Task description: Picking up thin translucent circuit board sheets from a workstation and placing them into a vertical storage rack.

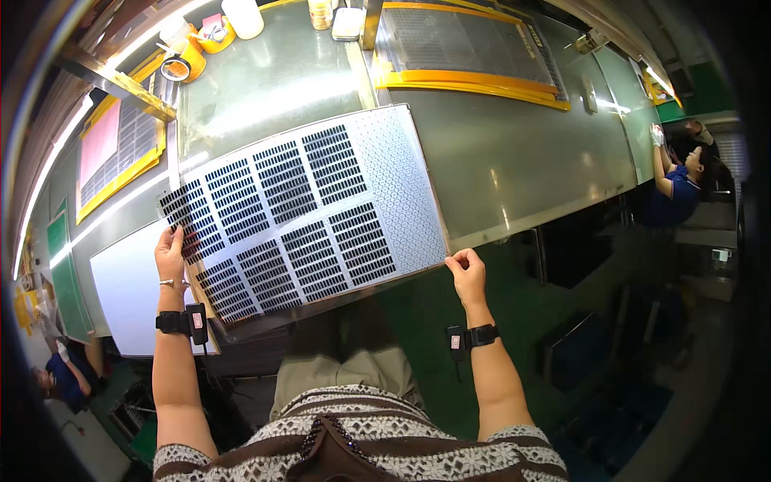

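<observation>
A large white sheet (401, 185) with blocks of small black bars and a dotted pattern along its right side lies tilted on the green table, over the near edge. At its left edge, my left hand (170, 255) pinches the sheet between thumb and fingers, and a barred strip (173, 207) sticks out past the white backing there. My right hand (467, 273) pinches the sheet's near right corner with thumb and forefinger. Both wrists wear black straps with small boxes. A brownish board edge shows just under the sheet near my left hand.
A plain white board (132, 289) lies to the left. Yellow-taped frames (474, 79) stand at the back right and at the left (120, 161). Tape rolls (183, 64) and a white jar (242, 18) stand at the back. A co-worker (683, 189) is at far right, another at far left.
</observation>
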`<control>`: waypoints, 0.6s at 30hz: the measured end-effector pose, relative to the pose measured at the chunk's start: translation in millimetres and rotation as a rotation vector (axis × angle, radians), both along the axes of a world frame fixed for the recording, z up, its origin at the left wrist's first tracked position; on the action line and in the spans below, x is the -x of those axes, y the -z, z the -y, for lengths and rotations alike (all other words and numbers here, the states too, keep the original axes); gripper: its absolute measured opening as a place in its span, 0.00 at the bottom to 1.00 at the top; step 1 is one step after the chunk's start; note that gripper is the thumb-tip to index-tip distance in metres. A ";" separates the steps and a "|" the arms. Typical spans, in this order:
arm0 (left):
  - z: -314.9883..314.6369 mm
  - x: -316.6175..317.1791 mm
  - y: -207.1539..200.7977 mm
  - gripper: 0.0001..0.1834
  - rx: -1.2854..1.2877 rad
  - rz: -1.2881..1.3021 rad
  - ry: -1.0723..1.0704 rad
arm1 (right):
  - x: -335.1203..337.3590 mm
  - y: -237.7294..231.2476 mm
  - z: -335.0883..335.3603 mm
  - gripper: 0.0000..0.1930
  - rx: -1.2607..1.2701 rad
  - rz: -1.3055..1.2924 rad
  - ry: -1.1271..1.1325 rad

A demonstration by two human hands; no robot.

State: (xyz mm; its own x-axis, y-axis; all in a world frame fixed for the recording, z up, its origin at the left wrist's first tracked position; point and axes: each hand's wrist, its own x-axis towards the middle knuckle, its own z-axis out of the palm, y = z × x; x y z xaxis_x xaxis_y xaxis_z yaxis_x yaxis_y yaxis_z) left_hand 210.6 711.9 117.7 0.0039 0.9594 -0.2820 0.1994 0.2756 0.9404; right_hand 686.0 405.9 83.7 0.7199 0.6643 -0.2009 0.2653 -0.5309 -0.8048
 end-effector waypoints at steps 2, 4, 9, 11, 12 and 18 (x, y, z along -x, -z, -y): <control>2.5 -2.8 -0.3 0.10 0.032 0.013 -0.014 | -0.6 1.0 2.0 0.08 0.010 -0.092 0.014; 1.4 -5.6 -2.9 0.10 0.046 0.008 -0.022 | -0.9 -0.2 0.0 0.08 -0.018 -0.122 0.012; -11.9 -9.1 9.3 0.11 0.074 0.088 0.033 | -7.8 3.0 4.7 0.08 -0.007 -0.091 -0.044; -16.7 -3.8 15.0 0.11 0.105 0.102 0.020 | -5.5 1.4 1.6 0.08 -0.009 -0.095 -0.064; -19.2 -1.7 15.0 0.11 0.142 0.123 0.012 | -3.0 -2.5 0.3 0.08 -0.012 -0.095 -0.077; -55.7 -0.4 54.8 0.12 -0.051 -0.217 0.047 | -4.4 9.3 3.2 0.08 -0.056 -0.077 -0.092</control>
State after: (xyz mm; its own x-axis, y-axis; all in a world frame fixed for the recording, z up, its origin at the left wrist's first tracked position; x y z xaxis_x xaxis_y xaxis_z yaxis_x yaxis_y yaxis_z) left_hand 211.0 767.5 62.9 -0.0064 0.9726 -0.2324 0.4100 0.2146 0.8865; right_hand 690.5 402.7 74.4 0.6396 0.7383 -0.2139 0.2473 -0.4612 -0.8521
